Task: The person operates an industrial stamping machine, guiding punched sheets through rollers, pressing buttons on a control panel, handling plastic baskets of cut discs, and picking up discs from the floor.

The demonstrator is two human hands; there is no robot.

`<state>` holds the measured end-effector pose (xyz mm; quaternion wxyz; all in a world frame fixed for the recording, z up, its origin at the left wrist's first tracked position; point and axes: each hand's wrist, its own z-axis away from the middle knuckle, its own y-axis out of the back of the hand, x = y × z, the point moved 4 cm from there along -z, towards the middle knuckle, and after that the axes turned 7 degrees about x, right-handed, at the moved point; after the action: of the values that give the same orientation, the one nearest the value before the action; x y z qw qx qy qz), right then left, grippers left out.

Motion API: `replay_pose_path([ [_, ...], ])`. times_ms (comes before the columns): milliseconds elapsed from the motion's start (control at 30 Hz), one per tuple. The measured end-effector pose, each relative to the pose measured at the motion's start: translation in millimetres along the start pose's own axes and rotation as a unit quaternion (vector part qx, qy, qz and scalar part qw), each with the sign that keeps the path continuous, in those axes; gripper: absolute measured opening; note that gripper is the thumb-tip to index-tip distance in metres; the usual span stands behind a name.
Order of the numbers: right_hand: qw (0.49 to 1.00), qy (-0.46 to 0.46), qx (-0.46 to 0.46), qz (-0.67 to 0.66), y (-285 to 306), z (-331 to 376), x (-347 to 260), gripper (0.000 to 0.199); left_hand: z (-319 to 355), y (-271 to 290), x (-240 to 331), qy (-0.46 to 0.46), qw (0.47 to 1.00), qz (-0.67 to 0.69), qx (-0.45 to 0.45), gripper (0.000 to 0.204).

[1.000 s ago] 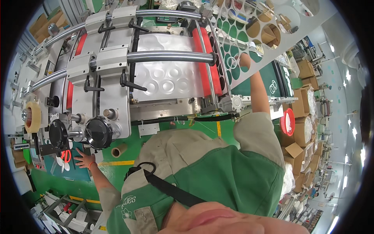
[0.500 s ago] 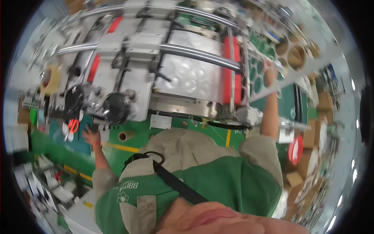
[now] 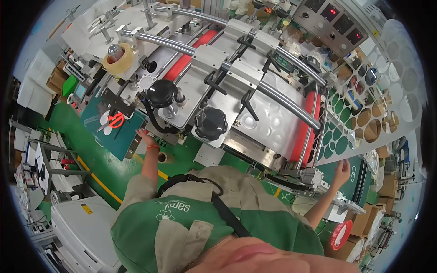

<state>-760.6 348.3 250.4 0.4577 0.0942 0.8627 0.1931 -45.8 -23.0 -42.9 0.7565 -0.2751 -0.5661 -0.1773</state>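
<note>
My left hand [image 3: 147, 138] is held low beside the front left of a metal machine, its fingers stretched out and empty. Close by it is the edge of a dark green mat [image 3: 114, 141], on which orange-handled scissors [image 3: 116, 120] lie. My right hand [image 3: 341, 174] is at the machine's right end, just below the near edge of a translucent sheet [image 3: 387, 132] punched with rows of round holes. Its fingers look partly spread and appear to hold nothing; whether a fingertip touches the sheet, I cannot tell. The sheet runs out from beside a red roller [image 3: 306, 129].
Steel rails [image 3: 289, 105] and black knobs [image 3: 210, 123] stand up from the machine. A roll of yellowish tape [image 3: 119, 61] sits at its left. A control panel [image 3: 330, 22] stands behind. A red round basket [image 3: 341, 234] and cardboard boxes are at the right.
My right hand has come down off the punched sheet to below its near edge. My left hand stays low by the mat, and the whole view has swung.
</note>
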Motion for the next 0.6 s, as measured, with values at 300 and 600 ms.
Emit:
replay_pose_path([
  [300,0.949,-0.097,0.187,-0.233,13.9,17.7,-78.4,0.021,15.7,-22.0,9.9,0.181,0.970,0.032,-0.157,0.070],
  [600,0.934,0.020,0.262,-0.241,19.7,61.6,-138.0,0.017,20.7,53.1,-30.5,0.205,0.948,-0.163,-0.182,0.028],
])
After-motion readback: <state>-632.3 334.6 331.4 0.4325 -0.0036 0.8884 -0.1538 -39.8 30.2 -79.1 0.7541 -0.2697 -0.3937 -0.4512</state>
